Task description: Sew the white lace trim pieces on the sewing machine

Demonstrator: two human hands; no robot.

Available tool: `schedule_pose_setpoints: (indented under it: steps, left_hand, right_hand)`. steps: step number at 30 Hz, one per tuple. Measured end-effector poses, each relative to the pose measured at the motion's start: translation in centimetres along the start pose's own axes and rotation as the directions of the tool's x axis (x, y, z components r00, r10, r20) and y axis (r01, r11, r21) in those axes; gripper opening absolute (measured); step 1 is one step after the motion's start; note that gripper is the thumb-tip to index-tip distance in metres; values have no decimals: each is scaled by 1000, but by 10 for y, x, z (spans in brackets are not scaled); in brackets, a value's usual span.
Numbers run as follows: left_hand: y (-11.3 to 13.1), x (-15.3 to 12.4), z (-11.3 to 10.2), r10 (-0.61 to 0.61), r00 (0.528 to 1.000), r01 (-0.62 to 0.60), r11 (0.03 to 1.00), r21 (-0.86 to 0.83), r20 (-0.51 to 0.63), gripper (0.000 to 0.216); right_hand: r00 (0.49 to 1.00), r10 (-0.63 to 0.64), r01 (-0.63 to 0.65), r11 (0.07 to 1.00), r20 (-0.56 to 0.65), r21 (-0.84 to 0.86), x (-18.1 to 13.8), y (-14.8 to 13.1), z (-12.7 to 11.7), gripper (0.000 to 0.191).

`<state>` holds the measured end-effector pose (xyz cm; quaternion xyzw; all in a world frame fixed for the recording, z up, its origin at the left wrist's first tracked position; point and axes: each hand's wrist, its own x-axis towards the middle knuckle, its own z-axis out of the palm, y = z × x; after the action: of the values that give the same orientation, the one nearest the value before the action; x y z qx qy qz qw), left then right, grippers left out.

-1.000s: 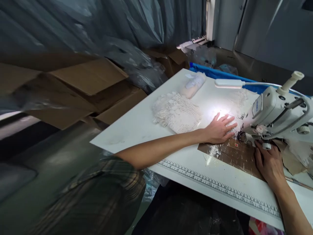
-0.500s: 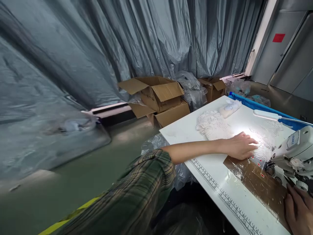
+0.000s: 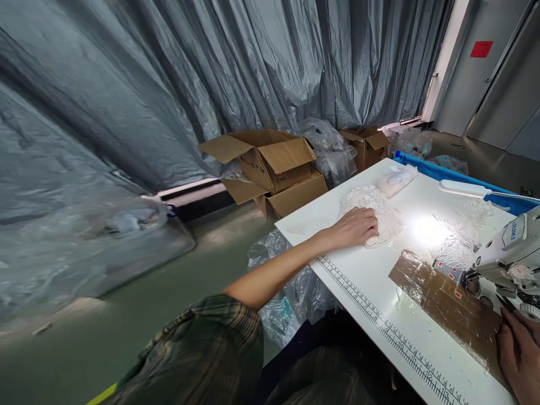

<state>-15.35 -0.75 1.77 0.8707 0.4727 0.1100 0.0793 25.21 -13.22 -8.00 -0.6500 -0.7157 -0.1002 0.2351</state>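
My left hand [image 3: 355, 226] is closed at the near edge of a pile of white lace pieces [image 3: 379, 211], its curled fingers gripping lace there. At the right edge, my right hand [image 3: 520, 351] rests by the end of a brown taped plate [image 3: 447, 306], partly cut off by the frame. A dark, pointed tool [image 3: 505, 302] juts from its fingers toward the sewing machine [image 3: 510, 247]; its kind is hard to make out. More white lace [image 3: 458, 247] lies under the bright lamp light, beside the machine head.
On the white table [image 3: 312, 225], a ruler scale [image 3: 379, 326] runs along the near edge. A wrapped white bundle [image 3: 396, 180] and a white-handled tool [image 3: 464, 189] lie farther back. Open cardboard boxes [image 3: 276, 163] and plastic bags [image 3: 295, 292] stand on the floor beyond and beside it.
My left hand has moved left, from the lace near the machine to the lace pile, and its fingers have closed. My right hand stays by the machine.
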Motion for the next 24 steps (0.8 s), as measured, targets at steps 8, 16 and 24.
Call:
schedule_pose_setpoints:
  steps: [8,16,24]
  left_hand:
    - [46,8,-11,260,964,-253,858,-447,-47,14]
    - [74,43,17,301,945,-235,899,-369,131,16]
    - [79,41,58,356,934,-337,884,-323,0,16]
  right_hand:
    - [1000,-2,1,981,-6,-192,11,-20,-17,52]
    - [996,85,-89,988,-34,-125,12,-21,-13,41]
    - [996,89,-89,991,-5,-102,13,-24,-19,42]
